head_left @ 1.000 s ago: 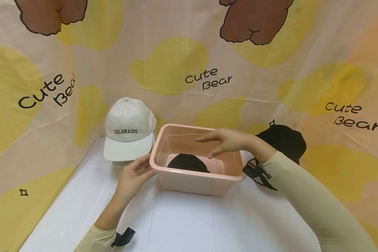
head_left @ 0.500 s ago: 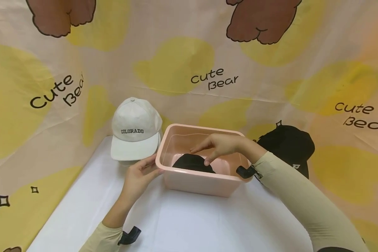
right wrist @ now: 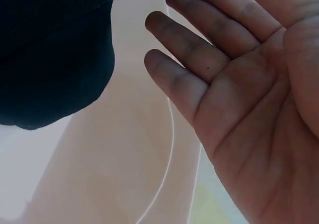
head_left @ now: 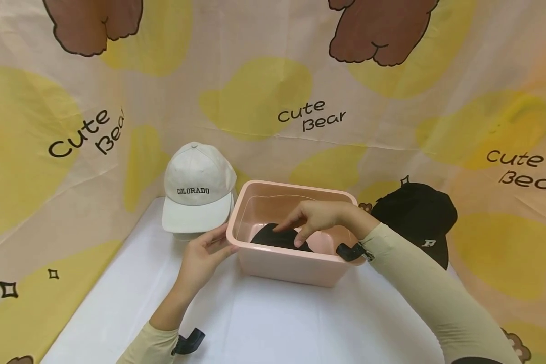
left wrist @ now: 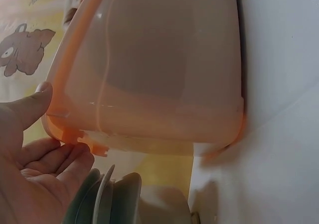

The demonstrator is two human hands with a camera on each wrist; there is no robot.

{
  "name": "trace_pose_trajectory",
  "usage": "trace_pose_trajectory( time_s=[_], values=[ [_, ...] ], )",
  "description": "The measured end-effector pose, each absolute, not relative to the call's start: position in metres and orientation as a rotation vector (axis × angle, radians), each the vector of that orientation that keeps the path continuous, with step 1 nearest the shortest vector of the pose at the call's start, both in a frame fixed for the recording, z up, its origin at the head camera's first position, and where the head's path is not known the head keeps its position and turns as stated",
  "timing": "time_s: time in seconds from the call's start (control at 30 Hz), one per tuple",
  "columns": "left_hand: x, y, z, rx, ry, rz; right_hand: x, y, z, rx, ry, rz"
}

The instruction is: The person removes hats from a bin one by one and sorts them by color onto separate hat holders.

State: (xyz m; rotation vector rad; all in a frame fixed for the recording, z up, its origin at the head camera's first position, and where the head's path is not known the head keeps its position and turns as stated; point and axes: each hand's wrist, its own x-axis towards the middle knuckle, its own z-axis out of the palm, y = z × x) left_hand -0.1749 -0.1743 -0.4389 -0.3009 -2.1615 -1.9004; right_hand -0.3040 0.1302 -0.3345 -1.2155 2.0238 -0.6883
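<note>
- Middle of the frame: the black cap (head_left: 265, 239) lies inside the tub (head_left: 291, 268), and I've got the right hand (head_left: 316, 217) just over it, fingers apart, gripping nothing; whether thumb or index brushes the crown, I can't tell.
- First worry: pinch from here and that crown could squash or slip, since thumb and index line up near its top and the near wall hides the rest from me.
- Left of centre, the left hand (head_left: 202, 259) has thumb and fingers clamped on the tub's corner. One corner only, so a snag inside could swing the tub round, I reckon.
- And look, the white cap (head_left: 195, 174) sits just beside the tub; a leftward shove might topple it.
- Right side now: the strap (head_left: 348, 252) overlaps the tub's rim, so a careless lift could catch it.
- The second black cap (head_left: 414, 207) is near the sleeve (head_left: 418, 273); a wide forearm could bump it.
</note>
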Motion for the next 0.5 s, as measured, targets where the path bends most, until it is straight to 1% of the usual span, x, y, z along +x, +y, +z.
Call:
trace_pose_trajectory(
  time_s=[0.5],
  values=[
    [-0.176, -0.175, -0.438, -0.302, -2.146, -1.924, -0.308, 0.115, -0.336, -1.142, 1.963, -0.626]
  ],
)
